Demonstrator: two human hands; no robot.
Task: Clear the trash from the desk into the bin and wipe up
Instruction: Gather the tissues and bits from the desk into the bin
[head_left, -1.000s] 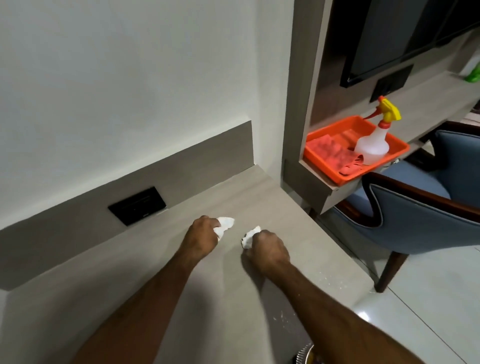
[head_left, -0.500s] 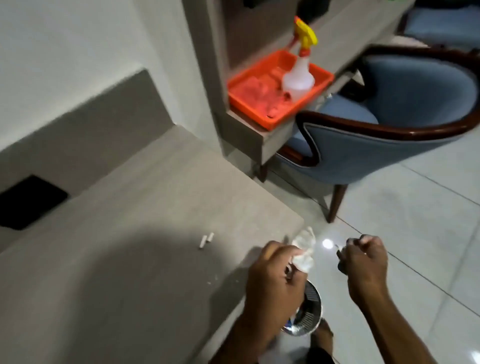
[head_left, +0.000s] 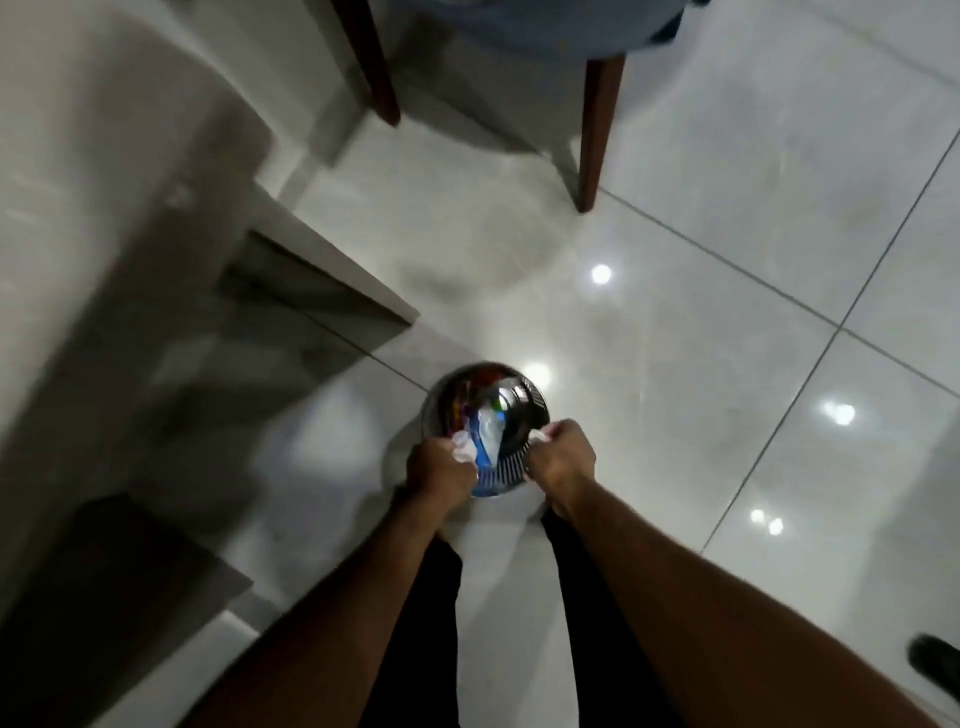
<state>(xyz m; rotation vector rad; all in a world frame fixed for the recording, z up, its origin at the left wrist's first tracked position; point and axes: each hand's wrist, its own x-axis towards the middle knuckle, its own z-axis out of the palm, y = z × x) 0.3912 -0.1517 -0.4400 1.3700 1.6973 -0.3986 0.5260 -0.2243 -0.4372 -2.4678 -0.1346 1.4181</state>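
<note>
**Now over the bin, both fists about to let go**

Directly below the camera, a small round shiny metal bin (head_left: 485, 431) stands on the glossy pale tiled floor (head_left: 727, 312), just off the corner of the grey wood-grain desk (head_left: 130, 234). Both bare hands are held low at its near rim, evidently so that whatever drops falls inside rather than onto the tiles.

The left hand (head_left: 441, 470) is curled closed around a crumpled white paper scrap (head_left: 462, 447), which pokes out past the knuckles above the opening. The right hand (head_left: 561, 457) is also closed in a fist, with a small bit of white paper (head_left: 540, 435) showing at its fingertips; how much it holds cannot be told.

Inside the bin lies trash already: a blue-and-white wrapper (head_left: 488, 436) and darker coloured bits, blurred. Two dark wooden chair legs (head_left: 597, 130) stand well apart from the bin, further off.

Judging by this, the dumping step is nearly done; opening both fists should finish it. Light paper could drift past the narrow rim, so releasing low makes sense. Wiping the desk is not yet begun.
</note>
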